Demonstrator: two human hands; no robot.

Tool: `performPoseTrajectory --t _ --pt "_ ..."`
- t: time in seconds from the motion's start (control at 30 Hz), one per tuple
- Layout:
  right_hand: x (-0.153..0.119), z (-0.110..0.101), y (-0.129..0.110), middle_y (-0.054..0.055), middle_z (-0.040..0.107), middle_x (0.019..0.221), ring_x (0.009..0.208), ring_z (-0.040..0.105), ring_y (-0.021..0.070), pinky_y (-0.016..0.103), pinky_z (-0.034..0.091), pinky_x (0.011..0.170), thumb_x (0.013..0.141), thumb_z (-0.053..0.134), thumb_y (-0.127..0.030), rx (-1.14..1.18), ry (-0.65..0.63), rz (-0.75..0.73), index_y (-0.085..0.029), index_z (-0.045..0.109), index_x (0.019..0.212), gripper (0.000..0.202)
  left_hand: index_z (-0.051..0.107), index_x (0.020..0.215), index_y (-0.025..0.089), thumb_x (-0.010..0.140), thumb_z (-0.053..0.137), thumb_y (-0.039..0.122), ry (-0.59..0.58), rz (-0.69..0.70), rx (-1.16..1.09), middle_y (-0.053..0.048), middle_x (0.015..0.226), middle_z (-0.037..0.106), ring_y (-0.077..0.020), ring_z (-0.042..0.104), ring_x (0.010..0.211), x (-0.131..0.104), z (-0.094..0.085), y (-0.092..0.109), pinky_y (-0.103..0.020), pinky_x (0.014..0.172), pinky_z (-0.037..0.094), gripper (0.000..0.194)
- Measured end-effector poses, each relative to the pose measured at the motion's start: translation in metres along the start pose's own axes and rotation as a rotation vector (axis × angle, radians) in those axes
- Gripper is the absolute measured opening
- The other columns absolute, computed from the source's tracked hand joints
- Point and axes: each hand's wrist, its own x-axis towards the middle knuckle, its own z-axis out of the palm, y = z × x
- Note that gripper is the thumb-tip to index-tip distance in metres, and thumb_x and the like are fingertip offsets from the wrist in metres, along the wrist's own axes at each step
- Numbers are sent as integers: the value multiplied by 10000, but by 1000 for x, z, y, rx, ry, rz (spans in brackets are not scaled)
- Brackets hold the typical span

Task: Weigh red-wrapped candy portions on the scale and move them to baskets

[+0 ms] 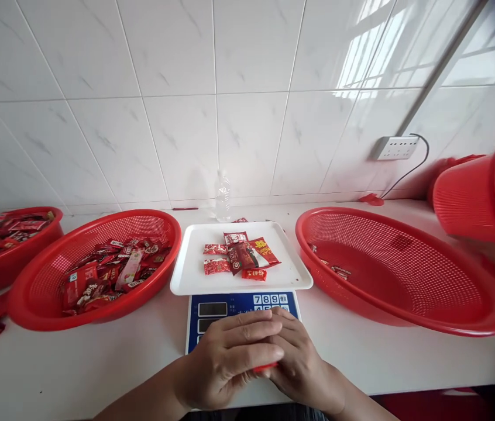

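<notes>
Red object [265, 368] peeks between overlapping left hand [236, 354] and right hand [299, 358].

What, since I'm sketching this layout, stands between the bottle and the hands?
The head view shows the white tray, bearing red packets, and part of the blue scale.

The wall tiles [256, 134] look like glazed ceramic, smooth and glossy enough to mirror a window. The oval basket on the left [39, 286] and the oval basket on the right [449, 280] are semi-gloss plastic with finely perforated walls; the tipped bucket [467, 196] is ribbed plastic. The snack packets [243, 257] show shiny, creased film. The scale tray [190, 257] is smooth plastic, the bottle [223, 202] clear plastic, the power strip [396, 148] plain, hard plastic, and the tabletop [142, 362] smooth with a dull sheen.
</notes>
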Motion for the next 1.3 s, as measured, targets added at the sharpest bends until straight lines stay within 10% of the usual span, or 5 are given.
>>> performPoseTrajectory --t 0.2,0.4,0.77,1.3 --pt "11 -9 6 18 648 690 602 565 141 290 440 594 915 531 -150 -14 -60 35 -173 573 969 72 636 1079 226 971 424 229 437 -346 -152 -46 931 728 -149 704 802 -15 -17 -15 -253 729 588 238" --pt "29 -19 36 44 686 784 716 627 175 318 493 658 923 522 -205 -236 -148 195 -186 622 931 102 633 876 195 813 671 414 925 -696 -775 6 694 659 -87 594 487 -9 -43 -27 -148 388 472 231" --pt "54 -24 60 77 706 1050 957 660 244 396 530 826 810 633 -146 -385 -565 400 -212 672 1061 263 639 992 225 738 778 258 708 -807 -1175 2 794 668 -52 600 560 -18 -50 -30 -101 450 467 292" --pt "52 -14 67 41 696 826 742 646 165 282 499 656 938 452 -209 -226 -423 395 -212 668 943 216 542 1117 243 778 737 276 589 -900 -1147 4 797 645 -57 578 532 -19 -36 -31 -140 450 446 393"
